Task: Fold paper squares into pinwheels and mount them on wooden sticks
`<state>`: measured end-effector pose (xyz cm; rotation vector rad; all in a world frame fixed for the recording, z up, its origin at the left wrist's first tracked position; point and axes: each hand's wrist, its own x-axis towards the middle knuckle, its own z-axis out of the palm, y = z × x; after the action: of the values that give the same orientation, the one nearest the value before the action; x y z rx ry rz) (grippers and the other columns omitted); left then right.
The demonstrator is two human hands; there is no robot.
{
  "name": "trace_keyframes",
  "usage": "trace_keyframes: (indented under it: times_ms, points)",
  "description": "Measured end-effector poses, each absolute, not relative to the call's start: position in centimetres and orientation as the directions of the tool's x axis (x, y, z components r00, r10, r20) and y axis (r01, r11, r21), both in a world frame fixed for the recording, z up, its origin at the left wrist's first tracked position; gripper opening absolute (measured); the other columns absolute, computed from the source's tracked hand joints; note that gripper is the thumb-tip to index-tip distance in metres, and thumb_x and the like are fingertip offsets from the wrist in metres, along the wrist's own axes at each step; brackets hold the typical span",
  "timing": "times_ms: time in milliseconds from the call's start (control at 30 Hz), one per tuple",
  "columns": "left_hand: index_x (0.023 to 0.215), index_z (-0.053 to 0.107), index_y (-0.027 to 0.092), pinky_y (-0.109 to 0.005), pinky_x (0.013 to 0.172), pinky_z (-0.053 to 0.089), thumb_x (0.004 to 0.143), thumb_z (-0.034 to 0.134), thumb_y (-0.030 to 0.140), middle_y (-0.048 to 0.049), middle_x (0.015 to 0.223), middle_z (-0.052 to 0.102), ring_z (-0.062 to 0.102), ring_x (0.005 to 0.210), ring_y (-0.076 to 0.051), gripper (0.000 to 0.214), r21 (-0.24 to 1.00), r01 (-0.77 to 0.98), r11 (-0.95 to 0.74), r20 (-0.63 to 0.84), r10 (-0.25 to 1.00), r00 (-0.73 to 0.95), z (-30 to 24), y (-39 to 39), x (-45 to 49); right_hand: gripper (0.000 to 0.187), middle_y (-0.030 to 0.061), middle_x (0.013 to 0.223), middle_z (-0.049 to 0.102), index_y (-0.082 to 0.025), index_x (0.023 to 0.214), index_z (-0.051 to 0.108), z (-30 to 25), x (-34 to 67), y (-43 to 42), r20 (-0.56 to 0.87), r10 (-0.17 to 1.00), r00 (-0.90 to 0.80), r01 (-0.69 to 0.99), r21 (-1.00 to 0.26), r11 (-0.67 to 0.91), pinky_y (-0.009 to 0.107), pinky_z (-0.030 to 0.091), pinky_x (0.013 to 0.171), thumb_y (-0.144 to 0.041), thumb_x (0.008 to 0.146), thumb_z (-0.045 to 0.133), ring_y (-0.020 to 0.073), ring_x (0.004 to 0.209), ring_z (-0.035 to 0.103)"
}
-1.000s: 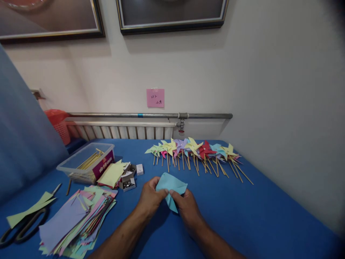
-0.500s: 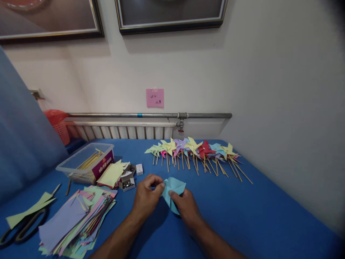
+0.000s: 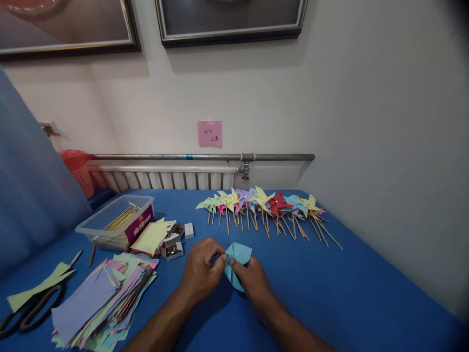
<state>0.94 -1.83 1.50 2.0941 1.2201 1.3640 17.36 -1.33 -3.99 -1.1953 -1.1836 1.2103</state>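
Observation:
A light blue paper pinwheel head (image 3: pixel 238 254), partly folded, is held between my two hands above the blue table. My left hand (image 3: pixel 203 266) pinches its left edge between thumb and fingers. My right hand (image 3: pixel 253 278) grips it from the right, the thumb pressed on the paper near its middle and the fingers behind. No stick shows on this paper. Beyond my hands lies a row of finished pinwheels (image 3: pixel 261 198) on wooden sticks, in green, yellow, purple, red and blue.
To the left are small boxes of metal pins (image 3: pixel 173 250), yellow paper squares (image 3: pixel 150 237), a clear plastic tub (image 3: pixel 91 230) of sticks, stacked coloured paper (image 3: pixel 86 303) and black-handled scissors (image 3: pixel 42 305) under a green strip. A radiator (image 3: pixel 183 180) and pipe (image 3: pixel 216 157) run along the wall.
My left hand has shifted slightly right and turned a little at the paper's left edge. My right hand keeps its hold on the pinwheel head almost unmoved.

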Motion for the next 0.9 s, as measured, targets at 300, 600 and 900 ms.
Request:
trace_keyframes:
  times_ms: [300, 600, 900]
  points:
    - [0.069, 0.069, 0.020, -0.025, 0.059, 0.038, 0.073, 0.074, 0.038, 0.0017, 0.063, 0.061, 0.052, 0.060, -0.015, 0.019, 0.974, 0.144, -0.174, 0.191, 0.975, -0.111, 1.3, -0.6, 0.8, 0.030, 0.0039, 0.074, 0.077, -0.020, 0.081, 0.079, -4.9, 17.0, -1.2, -0.018, 0.999, 0.047, -0.013, -1.000, -0.018, 0.031, 0.050, 0.061, -0.048, 0.073, 0.078, 0.0222, 0.066, 0.063]
    - [0.069, 0.075, 0.019, -0.027, 0.064, 0.043, 0.074, 0.073, 0.033, -0.0009, 0.068, 0.066, 0.057, 0.066, -0.016, 0.015, 0.960, 0.157, -0.233, 0.241, 0.970, -0.039, 1.6, -0.8, 0.7, 0.027, 0.0025, 0.071, 0.075, -0.020, 0.079, 0.077, -4.4, 17.2, -1.2, -0.012, 0.999, 0.037, 0.003, -1.000, -0.013, 0.031, 0.050, 0.061, -0.047, 0.074, 0.078, 0.0211, 0.064, 0.062]
    - [0.074, 0.078, 0.022, -0.030, 0.073, 0.048, 0.086, 0.068, 0.024, -0.0036, 0.078, 0.071, 0.067, 0.078, -0.019, 0.016, 0.835, 0.280, -0.474, 0.456, 0.880, 0.131, 2.0, -1.5, 0.7, 0.032, 0.0038, 0.077, 0.079, -0.019, 0.087, 0.081, -4.6, 17.5, -1.1, -0.028, 0.998, 0.048, 0.028, -0.999, -0.029, 0.032, 0.051, 0.065, -0.049, 0.077, 0.078, 0.0228, 0.069, 0.066]
